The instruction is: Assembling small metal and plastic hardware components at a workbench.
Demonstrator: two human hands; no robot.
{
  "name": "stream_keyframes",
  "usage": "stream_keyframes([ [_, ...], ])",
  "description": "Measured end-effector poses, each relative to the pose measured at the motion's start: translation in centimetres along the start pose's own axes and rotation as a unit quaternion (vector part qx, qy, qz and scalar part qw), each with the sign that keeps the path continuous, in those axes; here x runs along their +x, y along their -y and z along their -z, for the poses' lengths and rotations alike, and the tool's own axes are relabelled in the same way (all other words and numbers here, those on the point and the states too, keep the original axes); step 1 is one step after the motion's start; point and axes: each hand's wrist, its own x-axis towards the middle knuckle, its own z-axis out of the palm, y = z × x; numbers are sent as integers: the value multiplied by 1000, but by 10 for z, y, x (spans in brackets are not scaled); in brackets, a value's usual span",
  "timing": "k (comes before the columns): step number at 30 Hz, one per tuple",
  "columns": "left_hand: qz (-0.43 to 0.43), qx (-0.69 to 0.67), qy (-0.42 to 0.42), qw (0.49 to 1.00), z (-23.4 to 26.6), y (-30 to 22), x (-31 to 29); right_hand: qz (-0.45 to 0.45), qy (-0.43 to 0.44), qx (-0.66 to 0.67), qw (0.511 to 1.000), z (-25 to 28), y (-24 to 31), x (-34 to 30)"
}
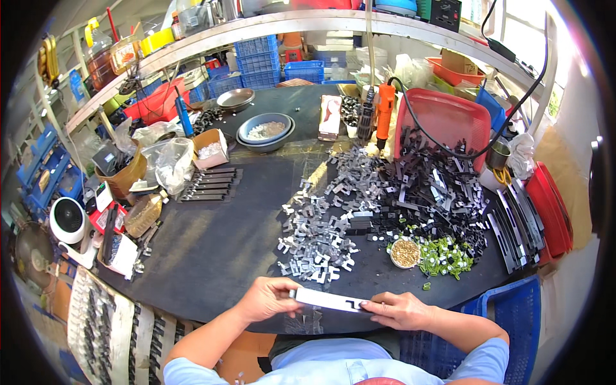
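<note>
Pale strip, one: long, flat, with a dark cut-out near its right end; held above the near table edge, in front of the person's shirt.
Left hand: thumb and fingers pinching the strip's left end.
Right hand: thumb and forefinger pinching the right end beside the cut-out; undersides of the fingers hidden.
Step in hand, as judged: steadying and orienting the strip between both hands; no second part visibly joined to it.
Next move, as judged: calls for a firm pinch at one end if the other hand is to be freed, with the cut-out left uncovered.
Table: dark, broad, curved at the near edge.
Blue crate: low, right of the person.
Green clips: loose pile, beside gold-coloured bits in a round tub.
Silver brackets: spread mid-table.
Black parts: large heap, partly in a tilted red basket.
Orange power screwdriver: upright behind the heaps.
Grey bowl: stacked under another, far left of centre.
Shelf beam: pale, spanning the back.
Blue baskets: stacked beyond.
</note>
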Motion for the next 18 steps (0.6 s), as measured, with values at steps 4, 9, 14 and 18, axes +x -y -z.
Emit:
stream_keyframes([
  [4,47,-15,-8,999,-1,-14,6,5,28,8,1000,4,6,13],
  [9,41,-30,-2,999,-12,-31,8,-28,52,32,998,14,17,11],
  [14,66,-13,26,997,-18,-40,8,-109,38,55,992,19,32,8],
  [18,72,12,-3,997,-25,-41,17,-155,-25,165,974,11,23,8],
])
